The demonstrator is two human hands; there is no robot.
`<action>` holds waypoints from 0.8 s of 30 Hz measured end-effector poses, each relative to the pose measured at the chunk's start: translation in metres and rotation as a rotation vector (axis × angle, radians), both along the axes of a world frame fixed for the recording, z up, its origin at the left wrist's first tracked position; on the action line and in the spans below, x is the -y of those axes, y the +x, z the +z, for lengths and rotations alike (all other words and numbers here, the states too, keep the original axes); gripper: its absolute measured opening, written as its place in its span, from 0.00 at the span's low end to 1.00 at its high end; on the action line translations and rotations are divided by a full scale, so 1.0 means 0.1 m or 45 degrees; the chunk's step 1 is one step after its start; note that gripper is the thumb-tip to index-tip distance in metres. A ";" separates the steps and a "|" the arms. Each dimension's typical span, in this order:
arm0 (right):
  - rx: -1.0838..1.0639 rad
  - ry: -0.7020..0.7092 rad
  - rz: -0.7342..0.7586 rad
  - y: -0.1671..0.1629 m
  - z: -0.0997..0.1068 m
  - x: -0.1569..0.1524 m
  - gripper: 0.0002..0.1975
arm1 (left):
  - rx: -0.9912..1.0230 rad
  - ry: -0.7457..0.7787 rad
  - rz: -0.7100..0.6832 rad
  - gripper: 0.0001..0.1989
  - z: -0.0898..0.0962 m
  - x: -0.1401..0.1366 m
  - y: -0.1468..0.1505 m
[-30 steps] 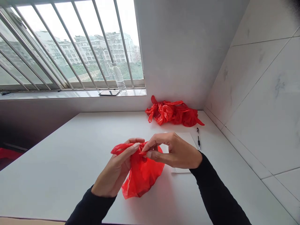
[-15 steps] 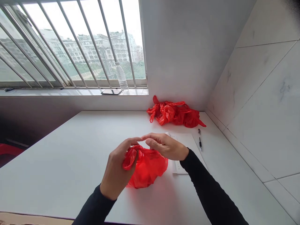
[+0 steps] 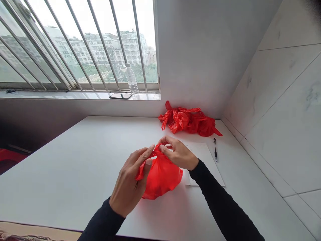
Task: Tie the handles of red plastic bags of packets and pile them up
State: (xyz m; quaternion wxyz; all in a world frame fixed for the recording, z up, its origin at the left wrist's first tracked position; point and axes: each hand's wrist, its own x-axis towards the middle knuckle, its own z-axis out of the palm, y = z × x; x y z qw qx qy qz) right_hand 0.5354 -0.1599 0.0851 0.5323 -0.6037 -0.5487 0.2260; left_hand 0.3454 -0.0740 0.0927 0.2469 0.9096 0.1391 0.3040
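Red bag: the thin plastic bag [image 3: 163, 179] is between the two hands over the near middle of the white table [image 3: 75, 174]; its top is bunched and twisted, and its body bulges below. Whether its underside touches the table cannot be told.
Left hand [image 3: 130, 182]: grasping the bag's gathered top from the left, thumb on the near side, with a red loop of plastic showing between thumb and fingers.
Right hand [image 3: 179, 154]: pinching the bunched plastic at the top, thumb and forefinger close together, its fingertips near those of the left hand.
Sleeves: black [image 3: 220, 195], down to both wrists.
Paper [image 3: 204, 160]: a white sheet flat on the table, just right of the bag, partly behind the right hand and forearm.
Pen [image 3: 215, 154]: lying beside the paper's right edge, dark at the grip.
Red heap [image 3: 187, 120]: crumpled, knotted red plastic at the table's far edge, against the wall, well apart from the hands.
Windowsill [image 3: 85, 95]: a clear bottle [image 3: 132, 80] stands upright on it, a phone [image 3: 120, 96] lying flat just beside.
Window: metal bars, pale buildings and greenery outside.
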 end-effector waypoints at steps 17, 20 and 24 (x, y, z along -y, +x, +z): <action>0.029 -0.200 -0.514 0.72 -0.74 -0.26 0.08 | -0.423 0.452 0.113 0.12 -0.39 0.13 -0.58; 0.035 -0.163 -0.480 0.71 -0.61 -0.22 0.09 | -0.353 0.439 0.123 0.25 -0.37 0.06 -0.41; 0.093 -0.185 -0.403 0.66 -0.46 -0.14 0.10 | -0.460 0.480 -0.021 0.34 -0.49 -0.04 -0.04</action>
